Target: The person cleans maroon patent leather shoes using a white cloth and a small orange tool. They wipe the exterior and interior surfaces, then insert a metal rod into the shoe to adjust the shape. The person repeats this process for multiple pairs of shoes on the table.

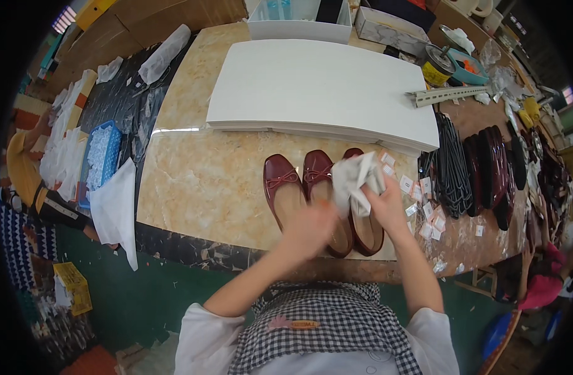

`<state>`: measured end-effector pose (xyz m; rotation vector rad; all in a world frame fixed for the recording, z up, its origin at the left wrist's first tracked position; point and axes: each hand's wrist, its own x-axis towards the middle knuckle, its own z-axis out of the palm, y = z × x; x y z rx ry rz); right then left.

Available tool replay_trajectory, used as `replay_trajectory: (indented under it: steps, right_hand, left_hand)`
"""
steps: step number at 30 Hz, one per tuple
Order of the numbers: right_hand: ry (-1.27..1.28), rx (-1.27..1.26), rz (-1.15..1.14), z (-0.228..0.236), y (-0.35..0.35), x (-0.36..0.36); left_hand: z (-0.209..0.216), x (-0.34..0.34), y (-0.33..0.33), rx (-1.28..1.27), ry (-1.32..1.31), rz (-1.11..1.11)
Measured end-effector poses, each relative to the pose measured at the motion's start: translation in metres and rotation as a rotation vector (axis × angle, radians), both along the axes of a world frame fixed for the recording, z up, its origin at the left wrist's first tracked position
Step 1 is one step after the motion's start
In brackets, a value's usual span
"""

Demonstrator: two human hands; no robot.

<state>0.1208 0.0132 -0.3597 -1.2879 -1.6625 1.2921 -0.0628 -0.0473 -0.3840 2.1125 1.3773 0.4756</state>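
Burgundy flat shoes with small bows stand side by side on the marbled tabletop before me. The leftmost shoe (279,170) shows its toe and beige insole. Beside it is a second shoe (316,164), and a third shoe (369,237) is partly covered by a crumpled whitish cloth or paper (355,178). My right hand (388,203) is closed on that crumpled piece, above the third shoe. My left hand (311,228) is over the heel area of the two left shoes, its fingers smeared by motion; a bit of orange shows at its fingertips.
A stack of white boards (324,87) lies behind the shoes. Small tags (427,212) are scattered to the right, next to black strap-like pieces (452,165) and more dark red shoes (489,169). A blue basket (113,147) stands left. Other people work at both sides.
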Motion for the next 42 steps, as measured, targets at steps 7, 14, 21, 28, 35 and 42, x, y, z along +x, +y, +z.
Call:
replay_trajectory:
  steps: [7, 14, 21, 28, 35, 42]
  right_hand:
    - [-0.971, 0.843, 0.328, -0.051, 0.019, -0.063]
    - [-0.811, 0.714, 0.225, -0.031, 0.039, -0.039]
    - [-0.777, 0.779, 0.112, -0.025, 0.027, -0.027]
    - [-0.517, 0.561, 0.128, 0.007, -0.039, 0.03]
    - [0.784, -0.358, -0.353, 0.004, -0.044, 0.042]
    - [0.574, -0.766, -0.211, 0.037, -0.06, -0.017]
  left_hand:
    - [-0.011, 0.045, -0.04, 0.255, 0.059, -0.076]
    - [-0.005, 0.042, -0.041, 0.223, 0.093, -0.131]
    - [0.047, 0.018, 0.073, 0.271, 0.345, -0.161]
    - [0.008, -0.043, 0.25, 0.644, 0.378, 0.387]
    - [0.049, 0.043, 0.06, 0.431, -0.266, -0.194]
    - [0.068, -0.01, 0.012, 0.459, -0.602, -0.003]
